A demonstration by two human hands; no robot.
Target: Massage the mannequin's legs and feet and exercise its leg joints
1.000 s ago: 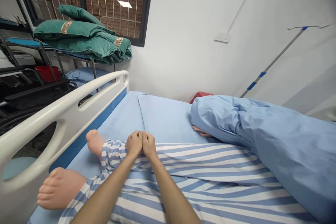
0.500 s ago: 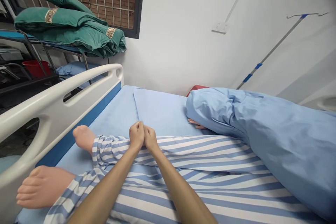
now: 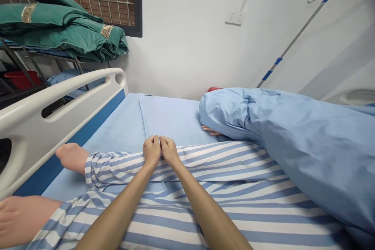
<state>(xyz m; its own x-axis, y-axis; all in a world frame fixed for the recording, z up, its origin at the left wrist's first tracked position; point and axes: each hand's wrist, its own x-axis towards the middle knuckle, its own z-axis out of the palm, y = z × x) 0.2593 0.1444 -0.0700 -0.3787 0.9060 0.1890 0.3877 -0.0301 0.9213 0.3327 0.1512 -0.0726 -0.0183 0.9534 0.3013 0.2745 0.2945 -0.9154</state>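
Note:
My left hand [image 3: 151, 150] and my right hand [image 3: 169, 149] are closed side by side, knuckles nearly touching. They are over the far leg of a figure lying on the bed, dressed in blue-and-white striped trousers [image 3: 216, 160]. Whatever is inside my curled fingers, if anything, stays hidden. Both forearms reach across the near leg. The bare feet, a far one [image 3: 72, 158] and a near one [image 3: 26, 218], look like a manikin's. A light blue quilt [image 3: 293, 133] is folded back over the upper body, and fingers of a hand [image 3: 211, 130] poke out from under it.
Beyond the legs lies a light blue bed sheet [image 3: 172, 119] with a crease. At the left stands a cream bed end board [image 3: 82, 82]. Green bedding [image 3: 76, 33] is piled on a rack behind it. An IV pole [image 3: 295, 37] rises by the wall at the right.
My view has shifted right, so the bed, feet and quilt appear farther left. Both closed hands are now farther from the far foot along the leg, with a slight gap between them.

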